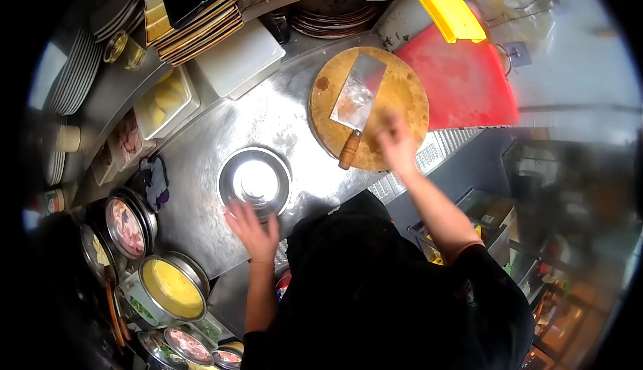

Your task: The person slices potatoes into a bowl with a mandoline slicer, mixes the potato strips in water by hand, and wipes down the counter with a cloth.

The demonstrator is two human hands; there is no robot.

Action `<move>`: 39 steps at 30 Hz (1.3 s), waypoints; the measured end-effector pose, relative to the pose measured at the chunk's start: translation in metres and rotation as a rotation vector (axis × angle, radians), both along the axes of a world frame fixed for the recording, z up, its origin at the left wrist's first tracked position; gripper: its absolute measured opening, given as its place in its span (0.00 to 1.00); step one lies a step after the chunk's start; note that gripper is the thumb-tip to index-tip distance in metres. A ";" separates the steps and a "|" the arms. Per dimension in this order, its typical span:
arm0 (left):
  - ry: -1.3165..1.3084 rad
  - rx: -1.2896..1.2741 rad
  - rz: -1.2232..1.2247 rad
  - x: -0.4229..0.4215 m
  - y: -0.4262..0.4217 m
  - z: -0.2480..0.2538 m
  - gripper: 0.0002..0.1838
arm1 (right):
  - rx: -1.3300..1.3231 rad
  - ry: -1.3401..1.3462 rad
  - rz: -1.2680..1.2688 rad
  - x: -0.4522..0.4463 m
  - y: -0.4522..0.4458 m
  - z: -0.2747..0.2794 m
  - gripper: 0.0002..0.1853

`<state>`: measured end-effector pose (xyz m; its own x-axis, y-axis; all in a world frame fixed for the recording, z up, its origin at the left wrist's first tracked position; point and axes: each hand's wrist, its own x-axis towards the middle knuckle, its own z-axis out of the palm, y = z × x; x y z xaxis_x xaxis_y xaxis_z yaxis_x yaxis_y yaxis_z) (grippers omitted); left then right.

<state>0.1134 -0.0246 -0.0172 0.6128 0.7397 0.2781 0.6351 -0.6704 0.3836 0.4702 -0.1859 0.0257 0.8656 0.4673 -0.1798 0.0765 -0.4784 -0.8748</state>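
A shiny steel bowl (223, 186) stands on the metal counter with a bright reflection inside. My left hand (252, 231) is at its near rim, fingers spread and nothing in them; whether they touch the rim I cannot tell. A round wooden chopping board (405, 89) lies to the right. On it rests a cleaver (362, 92) with a wide, smeared blade and a wooden handle pointing toward me. My right hand (396, 143) is over the board's right side, to the right of the cleaver handle and apart from it. Motion smears its fingers.
A red cutting board (462, 75) leans beside the round board, under a yellow plastic piece (442, 2). At left stand a pot of yellow liquid (173, 286), a bowl of raw meat (126, 228) and a crumpled cloth (155, 181). Stacked plates (72, 72) and a white lidded container (234, 55) line the back.
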 end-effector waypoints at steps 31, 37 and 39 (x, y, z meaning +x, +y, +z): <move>-0.044 -0.039 -0.858 0.130 -0.039 0.025 0.18 | -0.407 -0.298 -0.022 0.057 0.012 -0.079 0.43; 0.211 -0.019 -0.896 0.183 -0.082 0.031 0.16 | 0.153 -0.063 0.303 0.056 -0.039 -0.090 0.38; 0.276 0.014 -0.840 0.195 -0.099 0.032 0.16 | -0.011 -0.060 0.216 0.045 -0.086 -0.074 0.39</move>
<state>0.3080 -0.1232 0.0152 0.9989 0.0125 0.0452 -0.0005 -0.9607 0.2777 0.5155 -0.2723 -0.0487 0.7547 0.6415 -0.1376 0.2297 -0.4548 -0.8604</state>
